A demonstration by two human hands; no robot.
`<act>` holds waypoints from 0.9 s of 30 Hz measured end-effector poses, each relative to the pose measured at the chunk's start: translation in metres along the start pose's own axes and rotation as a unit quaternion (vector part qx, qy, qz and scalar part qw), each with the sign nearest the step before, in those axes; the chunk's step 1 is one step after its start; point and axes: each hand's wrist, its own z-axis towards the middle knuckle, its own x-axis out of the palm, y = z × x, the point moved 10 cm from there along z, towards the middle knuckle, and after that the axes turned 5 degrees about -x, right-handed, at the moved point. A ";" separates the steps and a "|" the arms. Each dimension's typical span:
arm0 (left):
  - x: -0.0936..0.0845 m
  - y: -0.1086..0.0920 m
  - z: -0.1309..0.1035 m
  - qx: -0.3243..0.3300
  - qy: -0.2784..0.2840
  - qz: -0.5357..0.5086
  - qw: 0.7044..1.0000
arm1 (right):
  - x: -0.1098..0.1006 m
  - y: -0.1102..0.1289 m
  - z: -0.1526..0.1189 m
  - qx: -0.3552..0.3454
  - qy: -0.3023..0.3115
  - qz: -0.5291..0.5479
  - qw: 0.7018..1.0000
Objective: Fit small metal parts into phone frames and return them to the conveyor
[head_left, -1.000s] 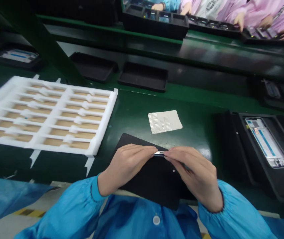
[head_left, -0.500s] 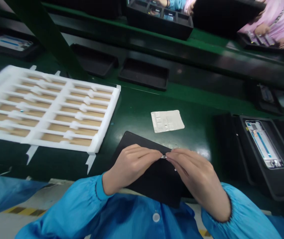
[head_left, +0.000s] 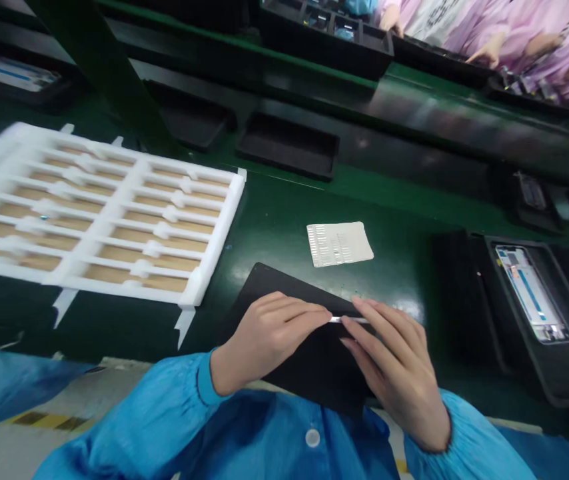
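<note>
Between my hands is a thin silver-white piece, seen edge-on over a black mat; most of it is hidden by my fingers. My left hand is closed and pinches its left end. At its right part is my right hand, with fingertips above and below the strip, the fingers a little more spread than on the left. Just beyond the mat lies a pale sheet with rows of small shiny strips, touched by neither hand.
To the left lies a white foam tray with slots. On the right, black trays hold a phone frame. Shallow black trays stand behind. Across the line, people in pink sleeves work beside a divided black box.
My right hand's fingers have spread and shifted along the strip, showing more of it. My left hand still pinches it. Across the line, a black panel held by a person has dropped lower.
</note>
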 end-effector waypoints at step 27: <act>-0.060 0.044 -0.019 -0.297 0.184 -0.012 0.937 | 0.042 -0.065 -0.044 0.278 -0.118 0.332 0.894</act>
